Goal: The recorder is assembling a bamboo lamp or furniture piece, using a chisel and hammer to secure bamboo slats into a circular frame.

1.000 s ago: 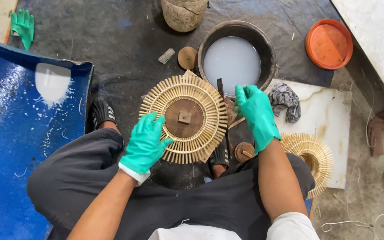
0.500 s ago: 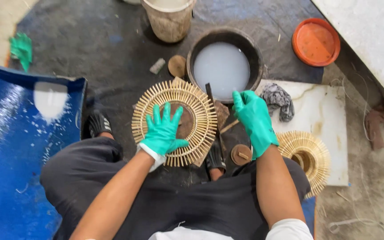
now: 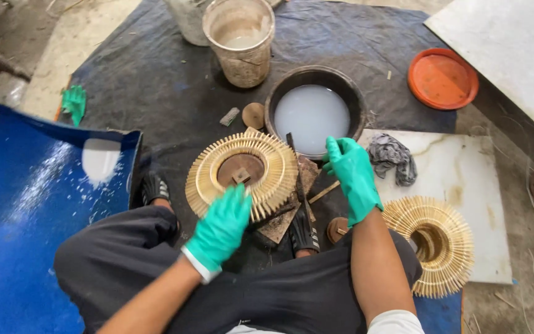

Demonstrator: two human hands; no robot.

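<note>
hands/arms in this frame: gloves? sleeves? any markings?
Both hands wear teal-green rubber gloves: left hand, right hand. The left glove's cuff is rolled into a pale band at the wrist. Forearms are bare, with a white short sleeve on the right arm. No visible markings.

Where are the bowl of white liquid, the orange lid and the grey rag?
bowl of white liquid [image 3: 358,93], head view, right rim
orange lid [image 3: 442,78], head view, centre
grey rag [image 3: 392,158], head view, middle

you've got two stick rings [image 3: 242,173] [image 3: 431,244], one basin [image 3: 313,114], one bucket [image 3: 240,40], one orange lid [image 3: 442,78].
</note>
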